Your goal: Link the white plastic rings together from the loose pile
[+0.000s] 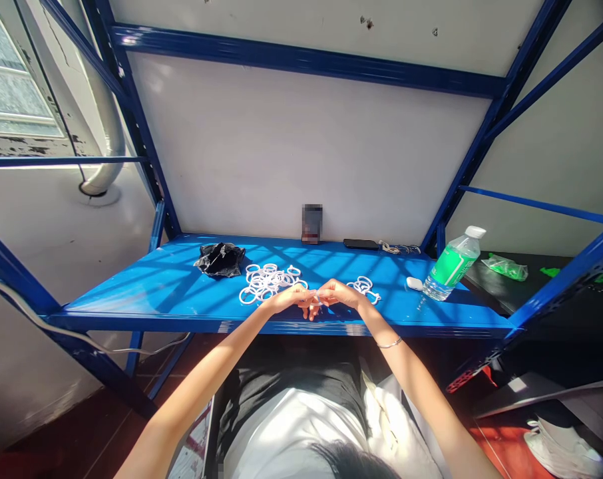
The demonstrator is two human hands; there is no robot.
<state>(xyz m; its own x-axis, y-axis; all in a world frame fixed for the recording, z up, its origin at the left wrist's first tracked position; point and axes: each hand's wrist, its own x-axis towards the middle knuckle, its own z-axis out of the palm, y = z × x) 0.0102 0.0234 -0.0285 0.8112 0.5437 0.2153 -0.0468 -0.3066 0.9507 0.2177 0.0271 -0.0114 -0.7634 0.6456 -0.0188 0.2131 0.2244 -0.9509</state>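
Note:
My left hand and my right hand meet over the front of the blue shelf. Together the fingertips of both pinch one small white plastic ring. A large pile of white rings lies just left of my left hand. A smaller cluster of white rings lies just right of my right hand. A thin bracelet sits on my right wrist.
A crumpled black plastic bag lies at the back left of the shelf. A clear water bottle with a green label leans at the right, a small white object beside it. A dark phone lies by the back wall. Blue posts frame both sides.

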